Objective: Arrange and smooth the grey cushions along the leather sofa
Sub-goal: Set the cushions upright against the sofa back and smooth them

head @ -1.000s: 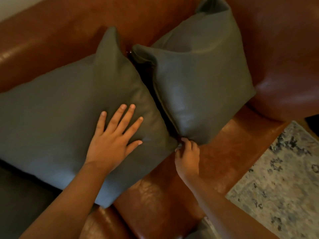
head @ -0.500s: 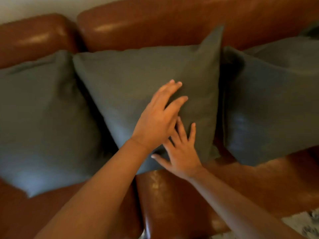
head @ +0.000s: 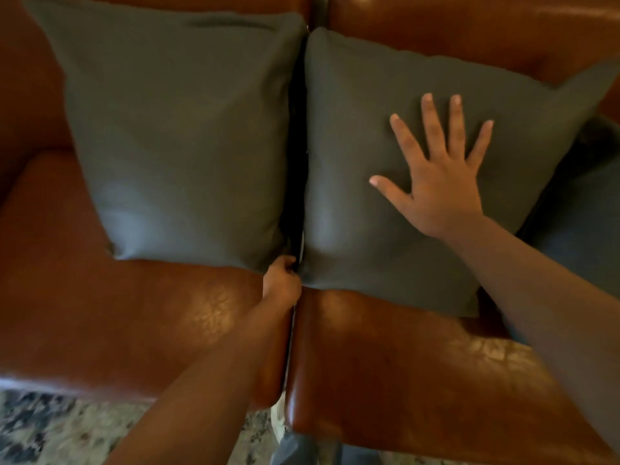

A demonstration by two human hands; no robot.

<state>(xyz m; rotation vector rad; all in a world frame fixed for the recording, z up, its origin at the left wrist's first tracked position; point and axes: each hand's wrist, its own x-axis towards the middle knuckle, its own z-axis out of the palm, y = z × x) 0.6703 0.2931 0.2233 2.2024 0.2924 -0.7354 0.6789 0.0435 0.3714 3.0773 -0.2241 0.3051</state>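
Grey cushion (head: 385, 213) under spread right hand (head: 443, 189)

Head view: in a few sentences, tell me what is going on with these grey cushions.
A person is arranging grey cushions on a brown leather sofa. The right hand lies flat, fingers spread, on the right cushion. The left hand reaches into the narrow gap between the two cushions and appears to grip the left cushion by its lower corner. Both stand side by side against the backrest. A third cushion shows at the right edge.
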